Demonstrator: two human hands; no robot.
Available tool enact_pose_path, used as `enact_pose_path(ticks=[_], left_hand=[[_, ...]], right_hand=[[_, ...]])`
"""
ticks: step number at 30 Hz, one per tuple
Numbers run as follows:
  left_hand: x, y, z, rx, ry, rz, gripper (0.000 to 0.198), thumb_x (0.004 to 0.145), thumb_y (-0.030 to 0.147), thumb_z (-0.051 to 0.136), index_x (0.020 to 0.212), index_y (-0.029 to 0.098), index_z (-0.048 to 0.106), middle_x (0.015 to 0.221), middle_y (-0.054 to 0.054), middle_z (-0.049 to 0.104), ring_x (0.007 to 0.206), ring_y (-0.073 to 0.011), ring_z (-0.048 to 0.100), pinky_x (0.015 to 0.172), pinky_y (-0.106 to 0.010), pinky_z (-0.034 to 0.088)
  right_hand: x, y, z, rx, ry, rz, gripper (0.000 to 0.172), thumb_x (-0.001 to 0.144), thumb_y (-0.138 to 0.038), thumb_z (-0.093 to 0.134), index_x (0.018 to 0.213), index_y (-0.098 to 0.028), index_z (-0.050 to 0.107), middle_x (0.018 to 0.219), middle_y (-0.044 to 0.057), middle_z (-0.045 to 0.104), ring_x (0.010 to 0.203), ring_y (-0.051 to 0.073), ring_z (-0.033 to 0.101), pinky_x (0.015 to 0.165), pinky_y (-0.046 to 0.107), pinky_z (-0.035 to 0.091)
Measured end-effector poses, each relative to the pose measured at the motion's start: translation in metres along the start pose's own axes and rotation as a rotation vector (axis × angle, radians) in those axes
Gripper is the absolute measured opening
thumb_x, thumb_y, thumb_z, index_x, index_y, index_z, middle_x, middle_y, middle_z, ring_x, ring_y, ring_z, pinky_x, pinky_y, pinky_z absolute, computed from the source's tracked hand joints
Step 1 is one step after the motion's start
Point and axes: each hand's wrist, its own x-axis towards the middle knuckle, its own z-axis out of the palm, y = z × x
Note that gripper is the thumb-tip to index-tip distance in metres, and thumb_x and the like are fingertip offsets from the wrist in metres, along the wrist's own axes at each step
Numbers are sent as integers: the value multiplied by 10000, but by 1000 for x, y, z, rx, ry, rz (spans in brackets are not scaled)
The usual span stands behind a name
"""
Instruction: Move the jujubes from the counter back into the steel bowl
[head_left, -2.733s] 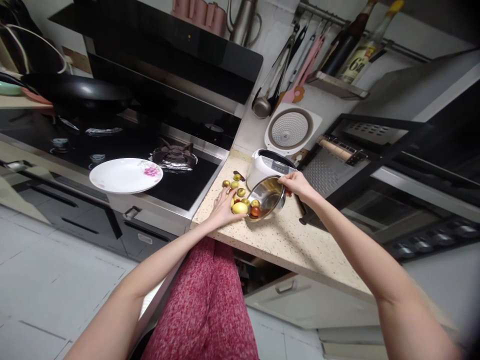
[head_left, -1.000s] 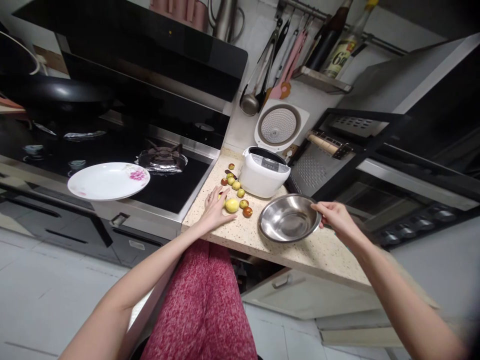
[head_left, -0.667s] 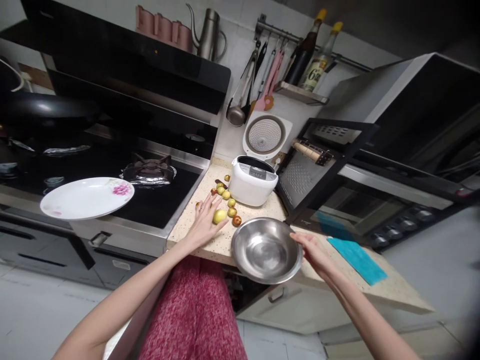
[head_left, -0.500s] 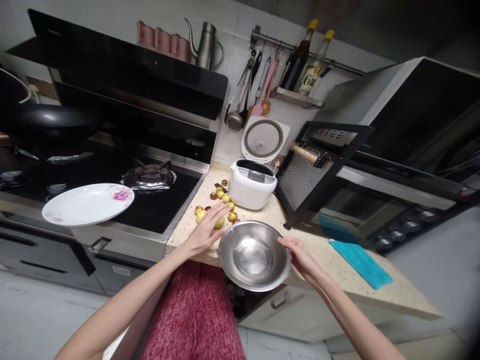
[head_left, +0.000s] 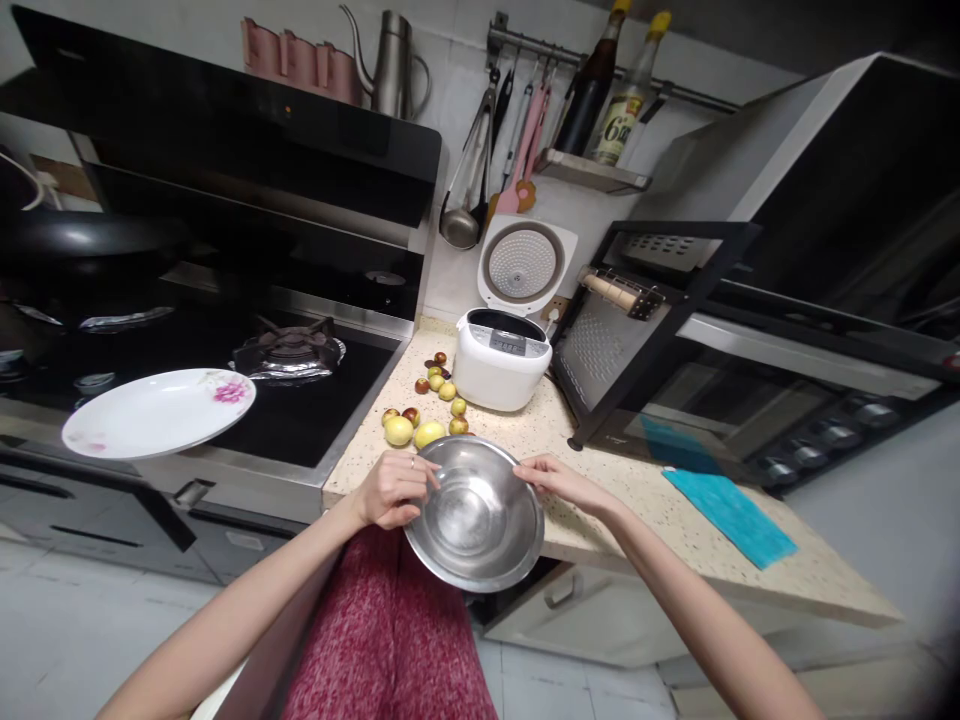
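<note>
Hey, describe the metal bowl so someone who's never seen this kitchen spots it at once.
Right of the black stove runs a speckled counter. At its near edge, between the left hand and right hand, is the bowl. Unlike the white cooker and flowered plate, it is plain, shiny metal.

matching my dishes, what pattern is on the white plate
Pink flowers; the plate shows best in head view.

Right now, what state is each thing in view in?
Metal bowl: empty, held up
Right hand: pinching the bowl's rim
Left hand: curled, at the rim
Rice cooker: lid open
Jujubes: whole, loose
Yellow fruits: whole, unpeeled
Floral plate: face up
Teal cloth: spread flat
Gas burner: unlit
Oven: door shut
Bottles: capped
</note>
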Motion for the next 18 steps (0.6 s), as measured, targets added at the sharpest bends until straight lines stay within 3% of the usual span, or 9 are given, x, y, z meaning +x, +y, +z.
enact_pose_path(ticks=[2,5,8,11,14,18], left_hand=[[2,1,0,-58,18,-2,619,1086,489,260,679,187,616,600,-68,702,662,-202,755,804,-356,659],[6,2,1,-162,62,-26,601,1085,479,280,613,201,527,537,-52,645,539,-177,679,704,-329,639],[9,5,2,-246,146,-65,597,1076,505,313,583,211,475,483,-37,581,459,-165,603,615,-321,596],[10,8,0,-313,214,-108,616,1070,542,326,557,214,421,441,-13,510,413,-152,539,566,-314,551],[11,11,-3,-355,239,-185,651,1067,588,302,542,211,372,416,4,448,389,-136,492,545,-307,517],[7,12,-6,-326,206,-223,665,1068,604,286,541,209,379,422,-3,473,393,-141,523,552,-308,533]], right_hand=[[11,-10,-9,-262,43,-68,597,927,-669,589,599,-171,559,563,-5,553,548,124,488,572,251,368],[40,-23,-14,-520,277,-260,427,956,-511,617,709,-163,634,674,16,639,635,151,553,617,259,402],[76,-27,-8,-489,192,-467,251,969,-384,623,896,-159,708,909,61,739,805,187,654,695,269,472],[100,-25,2,-451,113,-594,201,982,-336,627,940,-172,735,990,70,753,876,198,680,742,281,504],[102,-21,7,-464,120,-663,186,997,-305,630,926,-179,747,969,69,751,905,209,688,813,314,518],[88,-17,2,-559,62,-704,172,1007,-301,637,1069,-202,764,1084,87,745,1013,233,692,896,355,531]])
